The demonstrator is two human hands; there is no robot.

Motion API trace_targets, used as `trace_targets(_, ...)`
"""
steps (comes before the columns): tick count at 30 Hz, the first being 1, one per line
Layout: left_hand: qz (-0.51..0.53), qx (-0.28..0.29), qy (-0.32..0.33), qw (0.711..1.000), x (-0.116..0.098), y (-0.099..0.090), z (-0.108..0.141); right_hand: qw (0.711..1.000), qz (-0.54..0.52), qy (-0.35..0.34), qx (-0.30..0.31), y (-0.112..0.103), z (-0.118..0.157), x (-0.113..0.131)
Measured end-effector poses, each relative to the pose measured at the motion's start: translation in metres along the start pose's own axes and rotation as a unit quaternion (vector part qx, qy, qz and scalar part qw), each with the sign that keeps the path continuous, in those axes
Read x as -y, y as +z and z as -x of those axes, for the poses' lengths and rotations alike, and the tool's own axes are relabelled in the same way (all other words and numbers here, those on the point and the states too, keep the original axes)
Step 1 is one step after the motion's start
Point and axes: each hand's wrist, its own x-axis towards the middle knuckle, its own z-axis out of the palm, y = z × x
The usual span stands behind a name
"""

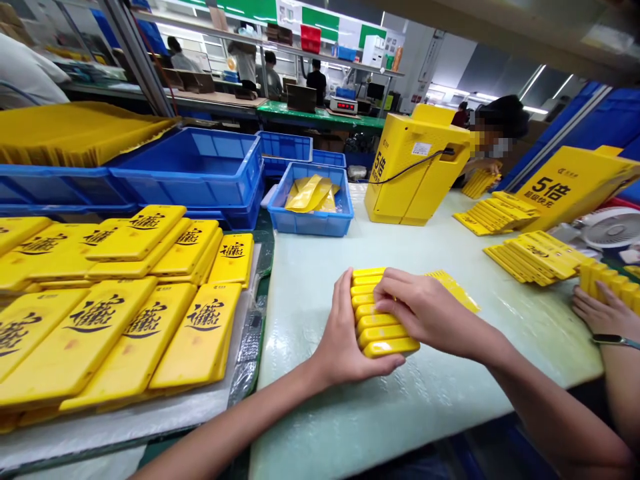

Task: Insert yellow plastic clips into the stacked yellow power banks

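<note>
My left forearm [250, 419] leads to my left hand [340, 341], gripping yellow slabs [384, 332] over the pale table [380, 423]; my right hand [423, 308] curls against them (whether pinching one, I can't tell).

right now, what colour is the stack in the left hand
The stack is yellow, showing best in the head view.

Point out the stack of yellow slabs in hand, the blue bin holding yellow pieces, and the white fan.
Stack of yellow slabs [375, 321]: head view, a slab's edge.
Blue bin [311, 224]: head view, the front wall.
White fan [611, 229]: head view, the grille.
</note>
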Motion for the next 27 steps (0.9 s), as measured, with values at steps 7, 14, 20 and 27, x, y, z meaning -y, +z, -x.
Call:
trace_targets(7,0.018,-0.013,-0.002,1.000,0.001,0.002,-0.001,0.989,0.038,0.029,-0.140,-0.031,0.020,-0.011)
trace_targets(14,0.005,0.000,-0.011,1.000,0.000,-0.001,-0.001,0.996,-0.080,-0.025,0.011,0.004,0.001,0.023)
trace_targets(20,0.013,-0.016,-0.002,1.000,0.000,0.000,-0.003,0.994,0.077,0.067,0.032,-0.029,0.030,-0.008)
trace_targets(27,0.008,-0.012,-0.007,1.000,-0.003,0.000,-0.005,0.995,-0.081,-0.037,-0.042,-0.021,0.032,0.017)
